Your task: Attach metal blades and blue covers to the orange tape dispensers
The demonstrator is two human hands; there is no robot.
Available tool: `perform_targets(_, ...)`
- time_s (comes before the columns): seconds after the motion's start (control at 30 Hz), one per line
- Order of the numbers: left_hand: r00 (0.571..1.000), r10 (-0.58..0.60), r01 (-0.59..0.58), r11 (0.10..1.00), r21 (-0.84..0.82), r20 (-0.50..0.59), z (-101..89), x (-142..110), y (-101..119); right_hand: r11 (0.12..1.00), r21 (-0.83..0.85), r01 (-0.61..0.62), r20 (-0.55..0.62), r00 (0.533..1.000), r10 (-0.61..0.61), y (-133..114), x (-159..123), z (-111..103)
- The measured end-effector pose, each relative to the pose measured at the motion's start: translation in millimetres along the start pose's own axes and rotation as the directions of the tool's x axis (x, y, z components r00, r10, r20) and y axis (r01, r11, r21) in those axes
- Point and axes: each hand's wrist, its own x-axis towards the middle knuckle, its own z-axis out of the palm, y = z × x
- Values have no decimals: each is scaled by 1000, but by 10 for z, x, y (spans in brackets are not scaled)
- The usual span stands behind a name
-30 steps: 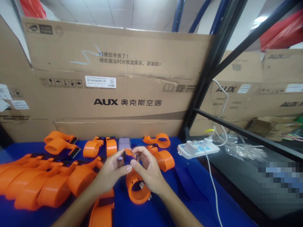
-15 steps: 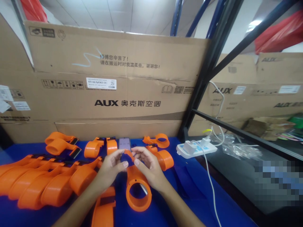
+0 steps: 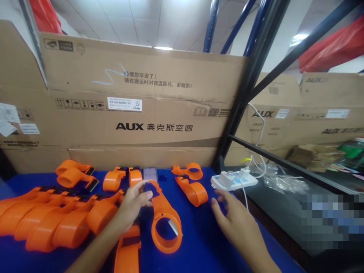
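Note:
My left hand (image 3: 135,201) is closed on the upper end of an orange plastic tape dispenser (image 3: 167,206), thumb and fingers pinching its edge. The dispenser's round ring faces me, and a pale strip shows inside it. My right hand (image 3: 237,220) is apart from it on the right, over the blue tabletop just in front of the power strip. Its fingers are slightly curled and apart, with nothing visible in them. Another orange dispenser (image 3: 196,192) lies between the hands, farther back. Beneath my left forearm, one more dispenser (image 3: 127,252) is partly hidden.
Several orange dispensers (image 3: 71,227) stand in a row at left, with more behind. A phone (image 3: 150,174) lies at the back against the cardboard (image 3: 159,148). On the right are a white power strip (image 3: 234,180) with cords and a black rack post (image 3: 250,76).
My right hand has let go of the dispenser and moved right, toward the power strip. My left hand still holds the dispenser in about the same place. The view has shifted slightly.

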Motion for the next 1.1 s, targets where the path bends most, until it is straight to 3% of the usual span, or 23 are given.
perform_targets(0.1, 1000, -5, 5, 1000, 13, 6, -16, 8, -18, 959, -258, 118, 199, 978, -67, 179, -128, 114)
perform_targets(0.17, 1000, -7, 7, 1000, 13, 5, -34, 18, -40, 921, -348, 175, 270, 959, -80, 219, -186, 164)
perform_targets(0.37, 1000, -9, 9, 999, 34, 26, -68, 33, -77, 919, -304, 250, 340, 930, -141, 212, -188, 207)
perform_targets(0.63, 1000, -14, 13, 999, 41, 20, -66, 49, -73, 933, -174, 316, 187, 940, -284, 33, -269, 301)
perform_targets(0.83, 1000, 7, -8, 999, 41, 24, -33, 20, -24, 894, -143, 425, 128, 903, -409, -102, -288, 139)
perform_targets(1.1, 1000, 4, -4, 1000, 26, -4, -46, 31, -25, 945, 16, 327, -166, 933, -320, -132, -230, -124)
